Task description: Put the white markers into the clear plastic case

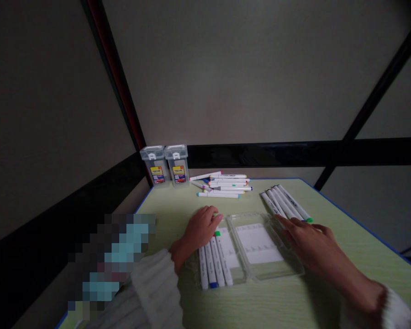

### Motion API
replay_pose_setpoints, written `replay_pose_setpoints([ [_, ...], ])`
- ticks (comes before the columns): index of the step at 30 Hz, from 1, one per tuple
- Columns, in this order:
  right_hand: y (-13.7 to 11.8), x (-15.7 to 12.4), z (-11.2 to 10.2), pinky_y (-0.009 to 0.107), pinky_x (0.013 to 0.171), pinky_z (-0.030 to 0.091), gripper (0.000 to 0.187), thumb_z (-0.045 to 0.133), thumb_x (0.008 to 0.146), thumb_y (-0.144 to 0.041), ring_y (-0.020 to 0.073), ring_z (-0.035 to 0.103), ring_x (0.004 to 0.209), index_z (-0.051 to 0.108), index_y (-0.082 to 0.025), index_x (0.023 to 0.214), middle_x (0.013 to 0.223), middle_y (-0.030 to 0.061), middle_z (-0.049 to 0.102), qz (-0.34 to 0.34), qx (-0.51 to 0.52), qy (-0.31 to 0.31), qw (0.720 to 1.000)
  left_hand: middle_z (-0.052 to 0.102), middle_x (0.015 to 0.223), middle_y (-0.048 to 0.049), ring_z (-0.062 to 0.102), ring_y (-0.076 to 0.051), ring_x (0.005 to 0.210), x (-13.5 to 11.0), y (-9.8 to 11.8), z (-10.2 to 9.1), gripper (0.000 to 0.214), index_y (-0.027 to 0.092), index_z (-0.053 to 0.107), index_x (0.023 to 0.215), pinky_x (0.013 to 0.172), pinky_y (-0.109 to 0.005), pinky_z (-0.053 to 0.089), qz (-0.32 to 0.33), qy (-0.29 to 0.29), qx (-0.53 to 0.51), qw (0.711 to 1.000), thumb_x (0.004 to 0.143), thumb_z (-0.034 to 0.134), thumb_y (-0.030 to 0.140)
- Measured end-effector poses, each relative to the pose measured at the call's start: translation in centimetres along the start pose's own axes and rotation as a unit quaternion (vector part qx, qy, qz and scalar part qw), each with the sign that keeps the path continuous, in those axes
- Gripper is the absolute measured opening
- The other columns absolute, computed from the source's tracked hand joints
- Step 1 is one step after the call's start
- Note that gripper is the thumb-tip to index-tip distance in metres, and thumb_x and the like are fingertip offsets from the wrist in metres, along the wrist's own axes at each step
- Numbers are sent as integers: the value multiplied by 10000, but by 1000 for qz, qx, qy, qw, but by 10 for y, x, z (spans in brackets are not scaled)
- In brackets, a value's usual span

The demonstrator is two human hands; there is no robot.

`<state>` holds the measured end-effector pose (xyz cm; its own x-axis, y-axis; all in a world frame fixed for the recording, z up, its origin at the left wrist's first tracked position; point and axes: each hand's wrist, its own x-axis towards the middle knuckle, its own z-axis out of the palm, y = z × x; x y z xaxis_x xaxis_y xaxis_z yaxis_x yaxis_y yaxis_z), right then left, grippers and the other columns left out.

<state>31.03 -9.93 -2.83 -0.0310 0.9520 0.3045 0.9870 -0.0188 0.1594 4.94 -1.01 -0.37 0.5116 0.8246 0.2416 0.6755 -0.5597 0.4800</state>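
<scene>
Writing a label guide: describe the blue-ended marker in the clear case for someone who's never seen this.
On the pale green table, find the open clear case. Its left half holds four markers side by side, the left hand at their far ends. The target marker is second from the left, the only one with a blue near end.

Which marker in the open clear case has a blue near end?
The second marker from the left; the other three markers show white near ends.
</scene>
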Motion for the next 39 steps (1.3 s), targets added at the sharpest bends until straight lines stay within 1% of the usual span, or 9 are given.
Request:
replay_pose_setpoints([
  [3,-2,0,-2,388,692,382,354,327,842,-175,228,614,766,484,-213,1157,915,74,639,3,0,7,1000,549,851,-20,486,-142,824,0,1,0,218,183,501,842,739,-251,374,4,0,2,1000,837,336,325],
  [8,-3,0,-6,385,697,379,339,313,861,-203,228,612,780,484,-214,1153,914,73,639,5,9,-1,1000,548,850,-21,487,-144,829,0,0,0,222,181,502,844,739,-253,373,10,3,4,1000,837,338,331],
  [16,0,0,-3,375,705,382,323,338,848,-191,215,615,756,502,-230,1125,886,72,642,12,3,-11,1000,544,837,-20,488,-144,824,0,-2,1,228,181,507,829,735,-256,373,14,2,8,1000,838,334,329],
  [21,-4,-2,-6,392,711,386,313,341,851,-212,226,617,765,514,-234,1111,871,62,642,22,4,1,1000,542,835,-20,487,-144,825,1,-3,2,232,183,512,821,735,-259,375,18,1,9,1000,838,333,329],
  [26,-5,-3,-11,409,726,375,284,358,853,-251,234,609,798,550,-239,1062,911,62,639,22,8,-1,1000,544,836,-23,490,-144,822,1,-4,3,229,182,516,819,733,-261,375,19,2,8,1000,837,337,324],
  [29,-4,-3,-11,414,719,372,289,345,858,-241,233,608,795,545,-247,1068,892,48,638,19,11,-10,1000,544,833,-21,491,-142,823,1,-4,2,229,182,517,820,735,-257,374,19,3,10,1000,838,339,324],
  [33,-5,-2,-11,438,715,365,290,327,869,-246,241,602,805,535,-251,1071,904,52,627,22,11,-19,1000,544,825,-19,493,-141,821,1,-3,2,232,182,518,812,727,-253,374,18,3,16,1000,840,340,328],
  [39,-5,-1,-10,480,740,349,272,360,856,-241,250,600,790,542,-254,1058,892,51,610,14,-1,-5,1000,545,831,-20,495,-140,818,0,-2,1,229,182,522,817,724,-252,374,16,-1,15,1000,837,346,326],
])
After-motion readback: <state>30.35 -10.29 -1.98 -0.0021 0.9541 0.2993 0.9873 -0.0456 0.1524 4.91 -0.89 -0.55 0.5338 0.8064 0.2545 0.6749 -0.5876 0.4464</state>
